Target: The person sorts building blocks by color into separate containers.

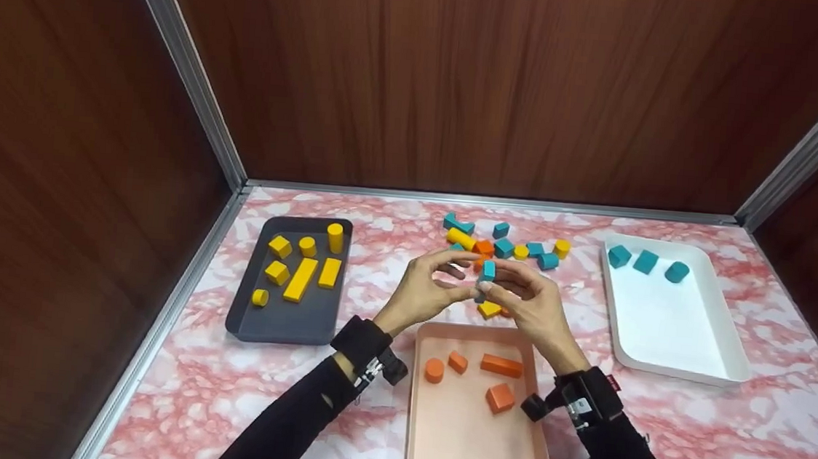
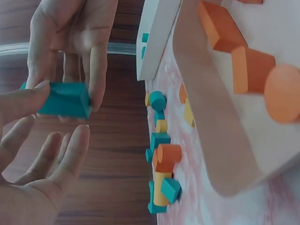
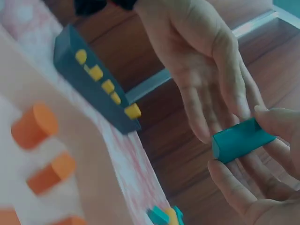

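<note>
A small long teal block [image 3: 241, 140] is held up between the two hands, above the loose blocks in the head view. The right hand [image 1: 538, 309] pinches it, thumb on one side and fingers on the other. Close opposite is the left hand [image 1: 426, 289], its thumb overlapping the block in the left wrist view. The left hand's other fingers [image 2: 70, 157] are spread and loosely bent, with a gap between them and the block. One end of the block shows in the right wrist view; part of its length is hidden behind the thumbs.
A pile of teal, yellow and orange blocks [image 1: 504, 248] lies behind the hands. The dark grey tray [image 1: 284, 333] at left holds yellow blocks, the white tray [image 1: 671, 330] at right teal ones, and the peach tray [image 1: 472, 446] in front orange ones. Wood panels [image 1: 464, 81] enclose the table.
</note>
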Available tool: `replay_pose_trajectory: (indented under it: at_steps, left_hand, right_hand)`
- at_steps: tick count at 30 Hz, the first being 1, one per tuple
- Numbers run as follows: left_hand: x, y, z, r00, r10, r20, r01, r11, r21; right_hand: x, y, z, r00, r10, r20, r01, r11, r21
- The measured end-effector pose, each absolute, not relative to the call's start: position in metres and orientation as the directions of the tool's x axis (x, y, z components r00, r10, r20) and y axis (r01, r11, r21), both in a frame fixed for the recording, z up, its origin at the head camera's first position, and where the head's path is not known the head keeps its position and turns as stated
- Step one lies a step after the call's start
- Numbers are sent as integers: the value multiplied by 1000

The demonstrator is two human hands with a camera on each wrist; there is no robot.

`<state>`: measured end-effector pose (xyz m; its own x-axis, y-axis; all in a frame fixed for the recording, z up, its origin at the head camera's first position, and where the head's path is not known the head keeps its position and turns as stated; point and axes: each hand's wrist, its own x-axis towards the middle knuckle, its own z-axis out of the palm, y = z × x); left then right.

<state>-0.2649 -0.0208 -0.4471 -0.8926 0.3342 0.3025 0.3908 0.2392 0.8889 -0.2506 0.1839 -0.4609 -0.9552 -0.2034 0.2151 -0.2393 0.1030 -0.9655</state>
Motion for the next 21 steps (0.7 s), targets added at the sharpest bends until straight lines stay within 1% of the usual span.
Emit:
replay_pose_trajectory:
  at_steps: [3,5,8,10,12,15,21]
  left_hand:
    - [-265,-32,-453,-930,321,180,312,428,848]
    - [-265,-38,-459,-952,300,55,227,578,783]
    - [-265,-43,-468,-954,270,-129,122,745,656]
    - [-265,-44,-474,-945,266,-191,110,808,579]
    - [-264,-43,-479,-939,276,-204,132,839,528]
    - [-264,-38,-486,-937,298,-179,177,852,493]
    - [-264,-25,-496,-953,263,-150,168,871,462]
  right_hand:
    - [-253,190,-459,-940,-201,275,-318,227,-921]
    - [-254,194,-456,-930,-199,308,-355,274,-894]
    - [-257,202,-450,-920,-190,344,-388,307,-869]
    - [-260,208,-445,-915,-185,359,-403,339,-850]
    - [-264,215,-441,-911,-174,374,-412,395,-821]
    - [-272,229,-434,-901,-158,404,-428,473,-770]
    - [-293,272,-419,-890,-97,445,-417,567,-710]
